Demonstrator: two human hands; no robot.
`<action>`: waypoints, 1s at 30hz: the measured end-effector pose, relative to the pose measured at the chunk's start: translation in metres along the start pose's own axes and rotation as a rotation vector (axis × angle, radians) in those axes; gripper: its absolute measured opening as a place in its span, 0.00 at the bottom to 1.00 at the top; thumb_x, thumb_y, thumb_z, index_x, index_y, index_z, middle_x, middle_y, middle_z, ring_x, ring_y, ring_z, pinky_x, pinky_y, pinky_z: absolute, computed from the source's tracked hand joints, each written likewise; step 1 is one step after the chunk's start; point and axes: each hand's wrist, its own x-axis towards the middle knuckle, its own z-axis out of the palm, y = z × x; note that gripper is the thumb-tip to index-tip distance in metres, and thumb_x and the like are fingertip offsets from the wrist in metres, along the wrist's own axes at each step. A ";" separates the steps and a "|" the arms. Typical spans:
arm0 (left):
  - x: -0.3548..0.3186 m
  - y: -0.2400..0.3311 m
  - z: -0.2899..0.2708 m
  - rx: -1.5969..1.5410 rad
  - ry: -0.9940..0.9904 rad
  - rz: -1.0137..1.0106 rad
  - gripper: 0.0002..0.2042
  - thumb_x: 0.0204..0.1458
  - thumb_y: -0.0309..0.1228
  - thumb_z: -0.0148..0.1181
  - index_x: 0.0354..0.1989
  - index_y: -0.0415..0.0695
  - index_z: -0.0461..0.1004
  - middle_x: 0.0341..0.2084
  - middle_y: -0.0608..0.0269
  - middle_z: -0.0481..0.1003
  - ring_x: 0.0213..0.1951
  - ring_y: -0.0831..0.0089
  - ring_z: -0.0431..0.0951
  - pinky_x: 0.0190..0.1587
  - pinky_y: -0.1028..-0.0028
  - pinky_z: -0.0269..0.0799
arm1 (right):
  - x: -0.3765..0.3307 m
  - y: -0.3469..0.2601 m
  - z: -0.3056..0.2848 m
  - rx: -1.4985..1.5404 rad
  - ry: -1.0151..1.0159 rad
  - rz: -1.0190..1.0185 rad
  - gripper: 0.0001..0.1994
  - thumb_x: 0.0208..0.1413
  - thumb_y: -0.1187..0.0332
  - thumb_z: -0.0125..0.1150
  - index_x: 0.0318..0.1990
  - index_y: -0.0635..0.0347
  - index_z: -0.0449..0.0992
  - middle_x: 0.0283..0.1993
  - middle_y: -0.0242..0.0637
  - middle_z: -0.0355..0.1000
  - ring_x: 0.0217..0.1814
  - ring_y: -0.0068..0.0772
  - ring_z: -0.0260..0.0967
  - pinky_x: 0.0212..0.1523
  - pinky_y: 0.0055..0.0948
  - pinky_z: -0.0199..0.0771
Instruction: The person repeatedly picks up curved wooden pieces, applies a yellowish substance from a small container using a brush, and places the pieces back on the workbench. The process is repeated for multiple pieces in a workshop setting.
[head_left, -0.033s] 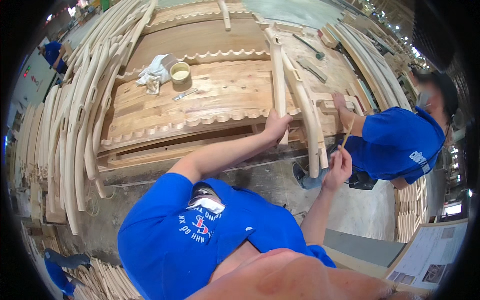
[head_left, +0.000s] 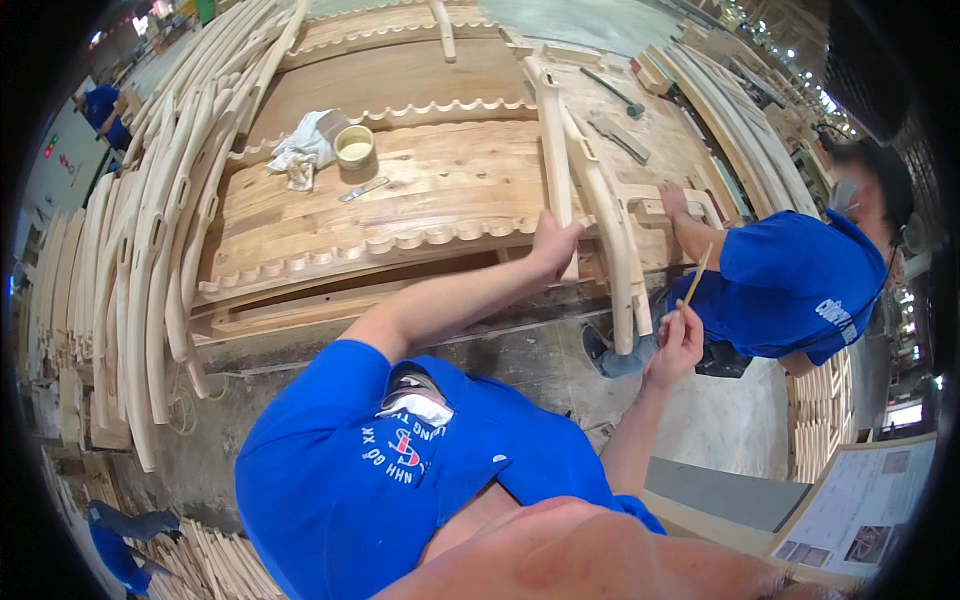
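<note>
The left hand [head_left: 553, 243] is closed around the near part of a pale curved wooden chair part [head_left: 556, 140], fingers wrapped over its narrow edge where it meets the near edge of the table [head_left: 420, 190]; the piece runs away from the hand toward the far side. Just right of it lies a second curved wooden piece [head_left: 612, 235], its near end hanging past the table edge. The right hand [head_left: 678, 345] is held off the table, to the right and nearer, fingers pinched shut on a thin wooden stick [head_left: 696, 275] that points up and away toward the hanging piece; whether the tip touches the wood cannot be told. On the table to the left, well apart from both hands, stand a small round cup [head_left: 354, 146] of pale liquid beside a crumpled white cloth [head_left: 305, 145], with a small metal tool [head_left: 362, 189] lying just near of them. A hammer [head_left: 613, 93] rests at the far right of the table. On the right a co-worker in a blue shirt [head_left: 800, 285] sits with one hand [head_left: 672, 199] resting on a wooden frame part. Stacks of curved wooden pieces [head_left: 150, 260] line the left side.
</note>
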 end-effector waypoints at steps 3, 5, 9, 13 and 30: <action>0.047 -0.007 0.032 0.128 0.126 0.214 0.20 0.42 0.30 0.55 0.41 0.32 0.59 0.30 0.47 0.69 0.33 0.68 0.72 0.36 0.68 0.69 | -0.018 -0.002 -0.041 -0.050 0.148 0.102 0.08 0.57 0.73 0.52 0.42 0.65 0.72 0.26 0.29 0.67 0.22 0.12 0.56 0.19 0.10 0.51; 0.081 -0.006 0.041 0.175 0.178 0.139 0.20 0.42 0.31 0.55 0.40 0.31 0.59 0.32 0.42 0.70 0.36 0.65 0.73 0.39 0.64 0.69 | -0.023 -0.004 -0.055 -0.037 0.190 0.144 0.08 0.56 0.73 0.53 0.42 0.64 0.73 0.26 0.29 0.67 0.22 0.11 0.56 0.20 0.10 0.51; 0.104 -0.024 0.040 0.714 0.048 -0.090 0.36 0.44 0.41 0.54 0.56 0.29 0.48 0.47 0.34 0.63 0.50 0.47 0.65 0.53 0.60 0.61 | -0.030 -0.001 -0.065 -0.024 0.218 0.182 0.07 0.56 0.73 0.53 0.41 0.63 0.73 0.27 0.28 0.68 0.23 0.11 0.56 0.22 0.10 0.52; 0.108 -0.010 0.028 0.665 -0.187 -0.127 0.45 0.48 0.48 0.51 0.58 0.18 0.37 0.50 0.26 0.62 0.49 0.50 0.70 0.51 0.62 0.66 | -0.018 0.000 -0.053 0.029 0.123 0.183 0.07 0.56 0.72 0.53 0.41 0.63 0.73 0.26 0.27 0.67 0.23 0.11 0.55 0.22 0.11 0.51; -0.063 0.260 -0.375 1.575 0.515 0.341 0.20 0.49 0.43 0.53 0.49 0.48 0.70 0.41 0.54 0.75 0.42 0.58 0.75 0.44 0.61 0.70 | -0.003 0.009 0.190 0.425 -0.700 0.444 0.07 0.60 0.71 0.49 0.42 0.62 0.70 0.29 0.33 0.68 0.22 0.14 0.59 0.20 0.13 0.55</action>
